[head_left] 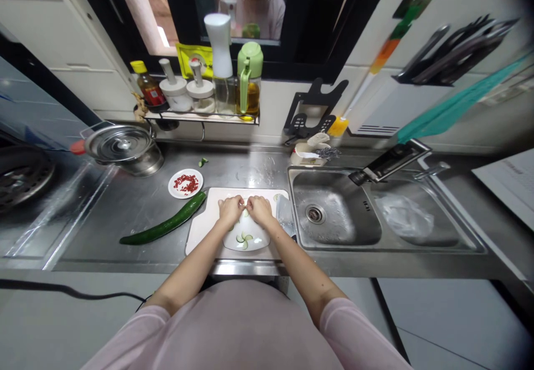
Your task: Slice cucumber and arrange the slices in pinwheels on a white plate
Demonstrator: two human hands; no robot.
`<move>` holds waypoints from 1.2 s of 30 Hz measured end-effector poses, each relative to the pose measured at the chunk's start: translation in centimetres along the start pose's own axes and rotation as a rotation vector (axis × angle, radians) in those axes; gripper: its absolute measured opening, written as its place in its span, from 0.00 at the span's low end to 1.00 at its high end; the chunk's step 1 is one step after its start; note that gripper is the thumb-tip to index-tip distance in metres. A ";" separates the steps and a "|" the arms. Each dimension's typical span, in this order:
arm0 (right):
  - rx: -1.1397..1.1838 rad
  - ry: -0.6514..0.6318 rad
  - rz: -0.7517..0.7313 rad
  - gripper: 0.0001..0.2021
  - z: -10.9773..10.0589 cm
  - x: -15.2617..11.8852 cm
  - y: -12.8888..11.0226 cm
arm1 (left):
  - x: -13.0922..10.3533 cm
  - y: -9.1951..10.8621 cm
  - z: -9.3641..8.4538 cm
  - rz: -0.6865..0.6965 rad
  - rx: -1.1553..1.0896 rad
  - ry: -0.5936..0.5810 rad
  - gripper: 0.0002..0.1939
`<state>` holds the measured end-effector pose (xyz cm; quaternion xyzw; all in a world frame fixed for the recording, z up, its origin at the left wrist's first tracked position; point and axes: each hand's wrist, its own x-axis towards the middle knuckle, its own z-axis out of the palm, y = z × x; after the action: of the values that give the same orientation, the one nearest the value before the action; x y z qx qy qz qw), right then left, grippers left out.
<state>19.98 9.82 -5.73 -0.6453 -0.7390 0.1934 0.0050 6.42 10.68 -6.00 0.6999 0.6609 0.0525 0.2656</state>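
My left hand (231, 211) and my right hand (259, 211) are close together over the far part of a white plate (259, 237). Both have fingers pinched around something small and pale, perhaps a cucumber slice, too small to make out. Thin cucumber slices (244, 239) lie in a fan on the plate's near part. Under the plate is a light cutting board (201, 233). A knife blade (284, 212) lies at the board's right side. To the left rests a long green cucumber (167, 226), its upper end by the board's edge.
A small plate of chopped red pieces (186, 183) and a cucumber scrap (202, 162) lie behind the cucumber. A lidded steel pot (142, 156) stands back left, a double sink (334, 208) right, and a bottle rack (200, 117) behind.
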 end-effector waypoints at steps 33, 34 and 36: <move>0.830 0.524 0.050 0.16 -3.2 -5.0 4.4 | -0.4 -7.7 -5.8 -0.290 -0.445 0.594 0.11; 0.847 0.529 0.058 0.16 -3.2 -5.4 4.9 | -0.2 -8.8 -6.6 -0.328 -0.447 0.613 0.11; 0.858 0.530 0.104 0.17 -3.1 -6.2 5.9 | 0.2 -11.1 -8.0 -0.414 -0.438 0.633 0.11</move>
<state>27.40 5.29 -3.04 -0.6481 -0.5330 0.3092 0.4475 -6.89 13.19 -4.08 0.4293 0.8094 0.3491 0.1968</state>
